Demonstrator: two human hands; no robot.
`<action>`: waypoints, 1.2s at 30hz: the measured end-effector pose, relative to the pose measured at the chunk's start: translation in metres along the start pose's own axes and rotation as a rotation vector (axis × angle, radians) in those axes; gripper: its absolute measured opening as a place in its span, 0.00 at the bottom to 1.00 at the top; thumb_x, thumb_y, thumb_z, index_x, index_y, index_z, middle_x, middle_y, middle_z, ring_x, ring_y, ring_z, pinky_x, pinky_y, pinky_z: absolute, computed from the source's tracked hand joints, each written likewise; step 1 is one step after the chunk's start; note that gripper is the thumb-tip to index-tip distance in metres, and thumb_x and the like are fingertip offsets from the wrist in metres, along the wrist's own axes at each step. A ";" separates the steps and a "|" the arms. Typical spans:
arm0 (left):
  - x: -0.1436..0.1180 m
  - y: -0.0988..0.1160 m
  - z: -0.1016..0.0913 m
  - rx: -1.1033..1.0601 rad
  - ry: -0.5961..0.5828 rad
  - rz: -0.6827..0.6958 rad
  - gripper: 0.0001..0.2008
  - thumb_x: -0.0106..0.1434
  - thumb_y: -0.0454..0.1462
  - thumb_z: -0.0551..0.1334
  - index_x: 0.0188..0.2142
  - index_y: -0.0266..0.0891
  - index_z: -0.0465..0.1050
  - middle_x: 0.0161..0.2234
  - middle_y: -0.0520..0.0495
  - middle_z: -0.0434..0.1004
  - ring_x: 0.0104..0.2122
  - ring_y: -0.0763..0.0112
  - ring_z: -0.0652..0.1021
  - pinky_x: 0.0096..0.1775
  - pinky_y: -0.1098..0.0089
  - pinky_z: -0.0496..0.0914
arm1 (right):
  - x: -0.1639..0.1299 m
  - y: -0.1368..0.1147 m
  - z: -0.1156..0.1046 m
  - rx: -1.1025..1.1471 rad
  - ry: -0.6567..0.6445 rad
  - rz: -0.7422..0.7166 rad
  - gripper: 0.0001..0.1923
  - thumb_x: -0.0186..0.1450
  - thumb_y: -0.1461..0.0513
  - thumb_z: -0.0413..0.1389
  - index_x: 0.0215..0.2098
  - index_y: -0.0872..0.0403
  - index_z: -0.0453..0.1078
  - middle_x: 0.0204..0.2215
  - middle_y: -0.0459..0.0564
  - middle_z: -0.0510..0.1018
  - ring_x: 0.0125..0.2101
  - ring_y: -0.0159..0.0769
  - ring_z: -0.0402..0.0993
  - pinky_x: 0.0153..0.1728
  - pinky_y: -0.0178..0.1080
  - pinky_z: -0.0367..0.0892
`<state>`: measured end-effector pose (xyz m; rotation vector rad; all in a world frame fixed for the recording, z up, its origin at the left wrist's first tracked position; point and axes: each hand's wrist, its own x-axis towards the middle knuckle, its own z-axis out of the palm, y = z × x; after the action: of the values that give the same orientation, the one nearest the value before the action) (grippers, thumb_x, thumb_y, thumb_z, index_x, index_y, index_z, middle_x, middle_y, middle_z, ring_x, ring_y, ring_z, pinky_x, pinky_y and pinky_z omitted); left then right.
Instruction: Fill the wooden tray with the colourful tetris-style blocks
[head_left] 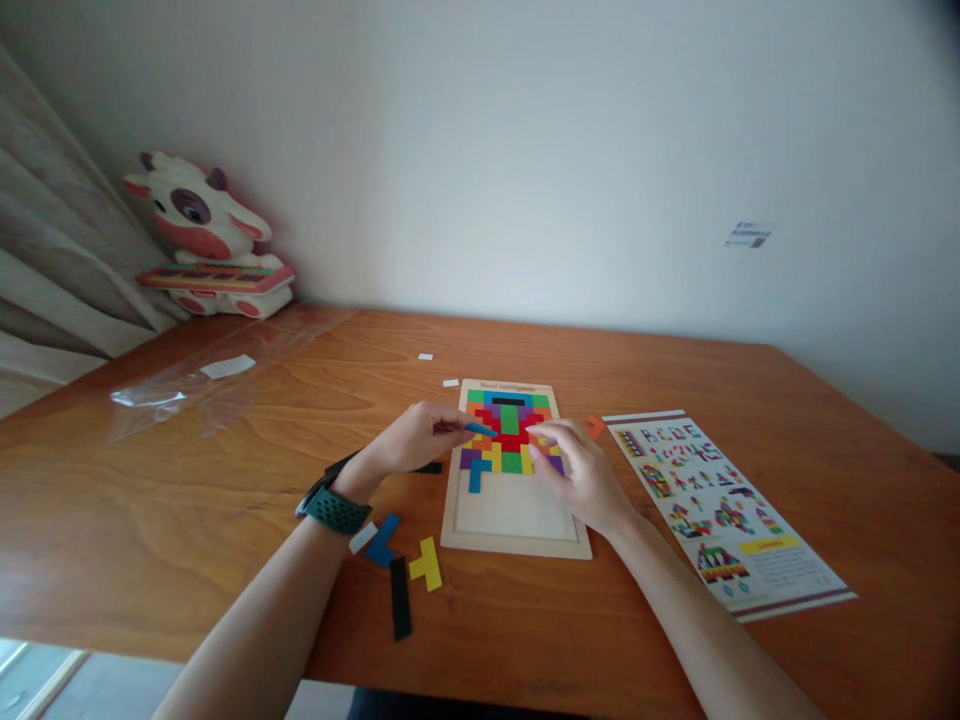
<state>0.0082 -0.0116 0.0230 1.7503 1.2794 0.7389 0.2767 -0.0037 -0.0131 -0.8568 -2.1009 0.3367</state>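
My left hand (414, 438) pinches a blue puzzle piece (482, 430) between thumb and fingers, just above the left half of a wooden puzzle board (517, 546). Over the board's right edge is my right hand (589, 482), its thumb and fingers curved and apart, fingertips close to the red pieces (514, 442); I see nothing held in it. Coloured pieces fill the upper part of the board, among them a green rectangle (509, 420) and a blue angled piece (475, 475) at the lower left of the pattern. Below them the pale board surface shows bare.
Loose on the table (247, 540) lie a blue piece (383, 541), a yellow piece (427, 565), a black strip (400, 600) and an orange piece (596, 427). A printed pattern sheet (724, 510) lies right, clear plastic wrap (187, 390) left, near a cow toy (214, 235).
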 end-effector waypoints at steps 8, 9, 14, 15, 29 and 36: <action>0.000 0.004 0.016 -0.191 -0.114 0.007 0.16 0.56 0.48 0.69 0.37 0.40 0.82 0.33 0.46 0.84 0.31 0.67 0.81 0.35 0.69 0.74 | -0.004 -0.015 0.003 0.110 -0.087 -0.114 0.18 0.69 0.60 0.57 0.57 0.45 0.67 0.43 0.50 0.80 0.41 0.40 0.77 0.45 0.47 0.75; 0.000 0.003 0.016 -0.172 -0.122 0.011 0.16 0.57 0.49 0.69 0.37 0.40 0.83 0.33 0.46 0.84 0.32 0.66 0.81 0.35 0.69 0.74 | -0.004 -0.017 0.004 0.124 -0.091 -0.126 0.18 0.69 0.60 0.58 0.57 0.45 0.67 0.43 0.50 0.80 0.41 0.39 0.78 0.45 0.47 0.75; -0.001 -0.001 0.019 -0.133 -0.092 0.039 0.16 0.56 0.49 0.70 0.37 0.41 0.83 0.34 0.47 0.85 0.34 0.65 0.82 0.37 0.69 0.75 | -0.005 -0.024 0.012 0.165 -0.087 -0.147 0.07 0.71 0.62 0.55 0.45 0.47 0.74 0.39 0.49 0.81 0.41 0.38 0.78 0.44 0.44 0.75; 0.000 -0.001 0.020 -0.115 -0.081 0.054 0.15 0.56 0.48 0.70 0.37 0.41 0.83 0.34 0.47 0.85 0.34 0.65 0.82 0.37 0.69 0.75 | -0.004 -0.025 0.013 0.172 -0.086 -0.140 0.06 0.71 0.63 0.55 0.43 0.47 0.74 0.38 0.49 0.81 0.40 0.38 0.78 0.43 0.43 0.75; 0.004 -0.010 0.029 0.630 0.179 0.446 0.13 0.70 0.40 0.58 0.50 0.42 0.76 0.50 0.40 0.74 0.51 0.58 0.74 0.55 0.55 0.70 | 0.003 0.013 -0.021 0.310 -0.083 0.354 0.11 0.67 0.53 0.58 0.42 0.51 0.76 0.35 0.51 0.83 0.34 0.38 0.80 0.35 0.40 0.76; 0.002 -0.010 0.034 0.732 0.090 0.435 0.13 0.71 0.40 0.56 0.51 0.41 0.75 0.50 0.40 0.73 0.52 0.58 0.73 0.55 0.56 0.69 | -0.002 0.029 -0.028 0.410 -0.239 0.527 0.14 0.66 0.51 0.59 0.39 0.53 0.76 0.32 0.50 0.83 0.27 0.35 0.79 0.31 0.39 0.76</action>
<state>0.0320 -0.0179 -0.0024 2.6711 1.3389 0.6241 0.3130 0.0148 -0.0110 -1.1458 -1.8812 1.1527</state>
